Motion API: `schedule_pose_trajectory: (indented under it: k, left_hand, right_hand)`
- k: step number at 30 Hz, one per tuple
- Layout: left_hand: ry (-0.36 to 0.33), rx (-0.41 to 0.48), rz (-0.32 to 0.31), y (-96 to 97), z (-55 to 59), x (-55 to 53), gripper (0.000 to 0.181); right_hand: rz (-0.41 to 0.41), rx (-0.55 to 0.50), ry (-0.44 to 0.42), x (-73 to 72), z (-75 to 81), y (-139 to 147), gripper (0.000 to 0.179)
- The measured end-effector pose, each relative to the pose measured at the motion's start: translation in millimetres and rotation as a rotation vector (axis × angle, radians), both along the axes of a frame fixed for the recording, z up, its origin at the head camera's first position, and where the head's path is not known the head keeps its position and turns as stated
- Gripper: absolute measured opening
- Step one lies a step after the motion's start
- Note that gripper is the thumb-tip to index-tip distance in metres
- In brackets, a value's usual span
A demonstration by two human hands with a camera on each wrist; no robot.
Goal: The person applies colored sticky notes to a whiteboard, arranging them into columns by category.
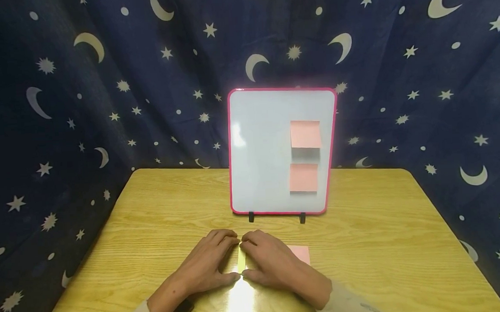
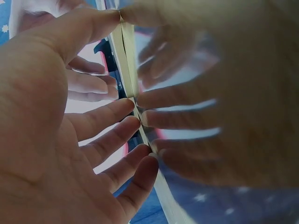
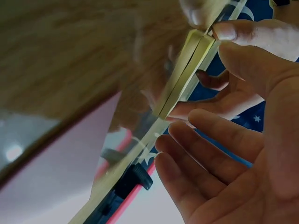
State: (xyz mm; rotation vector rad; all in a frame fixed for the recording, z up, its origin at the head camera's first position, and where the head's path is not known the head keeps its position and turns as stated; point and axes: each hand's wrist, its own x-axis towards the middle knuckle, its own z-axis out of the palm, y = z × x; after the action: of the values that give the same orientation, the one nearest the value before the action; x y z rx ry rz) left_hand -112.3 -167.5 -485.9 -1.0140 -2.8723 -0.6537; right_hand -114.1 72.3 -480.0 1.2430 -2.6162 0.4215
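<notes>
A narrow yellow sticky note [image 1: 242, 260] shows between my hands on the glossy wooden table; whether it is a single sheet or a pad I cannot tell. My left hand [image 1: 206, 262] holds it by its two ends, thumb at the near end and fingertips at the far one. Close along its other side is my right hand [image 1: 272, 258], thumb and fingers loosely extended, with the fingertips near the note. The right wrist view shows the yellow sticky note [image 3: 189, 70] above its mirror image in the tabletop. Beyond the right hand lies a pink sticky note [image 1: 299, 254], partly covered.
A pink-framed whiteboard [image 1: 260, 150] stands behind my hands on small black feet [image 1: 302, 218]. It bears an upper pink sticky note [image 1: 305, 134] and a lower pink sticky note [image 1: 304, 177], both on its right half. A dark blue curtain [image 1: 227, 49] with moons and stars surrounds the table [image 1: 167, 198].
</notes>
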Motion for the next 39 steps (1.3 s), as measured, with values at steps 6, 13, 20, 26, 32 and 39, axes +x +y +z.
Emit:
schedule_pose_trajectory:
  k: [6, 13, 20, 26, 32, 39]
  left_hand:
    - [0.013, 0.007, -0.012, -0.7, -1.7, -0.2, 0.070]
    - [-0.015, 0.015, -0.019, -2.8, -1.4, 0.6, 0.069]
    - [0.001, 0.024, -0.024, -2.8, -1.8, 1.9, 0.068]
    - [-0.013, 0.018, -0.015, -3.1, -1.7, 1.5, 0.067]
    - [-0.033, 0.019, -0.010, -3.0, -1.9, 0.5, 0.069]
    - [-0.014, 0.021, -0.021, -3.4, -1.2, -0.7, 0.066]
  right_hand:
    - [-0.009, 0.067, 0.002, -0.4, -2.6, -7, 0.049]
    - [-0.021, 0.119, -0.021, 0.0, -0.2, -12, 0.043]
    - [-0.024, 0.116, -0.061, 0.8, 2.0, -11, 0.041]
    - [-0.009, 0.076, -0.078, -0.8, 1.6, -9, 0.036]
    - [0.002, 0.040, -0.046, -1.8, 1.5, -10, 0.021]
    - [0.002, 0.027, -0.030, -2.9, 1.9, -11, 0.015]
